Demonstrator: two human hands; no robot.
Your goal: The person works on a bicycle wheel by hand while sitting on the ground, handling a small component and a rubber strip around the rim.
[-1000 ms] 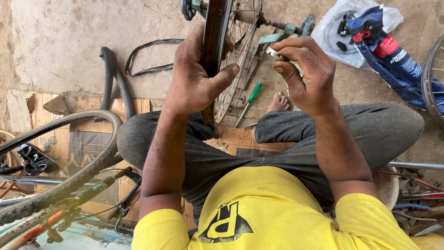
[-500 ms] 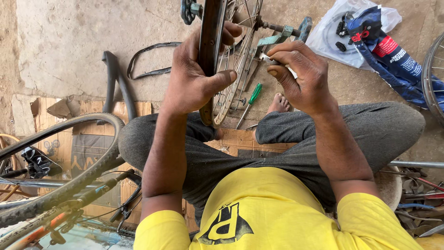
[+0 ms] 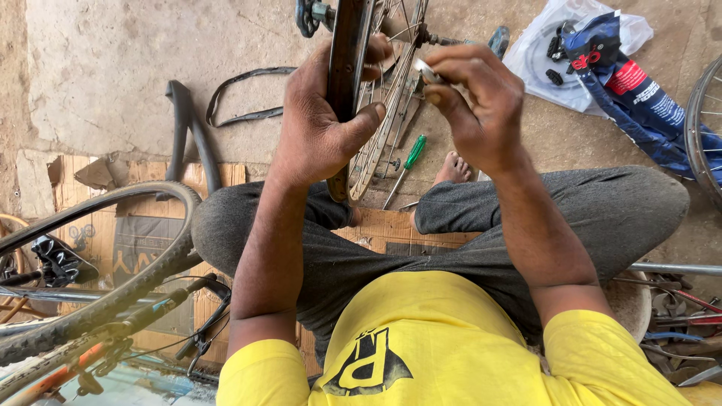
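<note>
Left hand (image 3: 323, 124) grips wheel rim (image 3: 342, 113) (tool perhaps right).

A rough concrete floor (image 3: 135, 68) is carrying everything, with flattened cardboard (image 3: 139, 248) lying across it from nine o'clock toward the centre. At eleven o'clock a black tyre piece (image 3: 189, 128) and a thin rubber strip (image 3: 248, 94) are lying on the bare concrete, while a green-handled screwdriver (image 3: 406, 162) is resting just above the centre. At one o'clock a clear plastic bag (image 3: 549, 53) is lying beside a blue packet (image 3: 639, 105), and at four o'clock loose metal tools (image 3: 677, 316) are lying in a heap.
</note>
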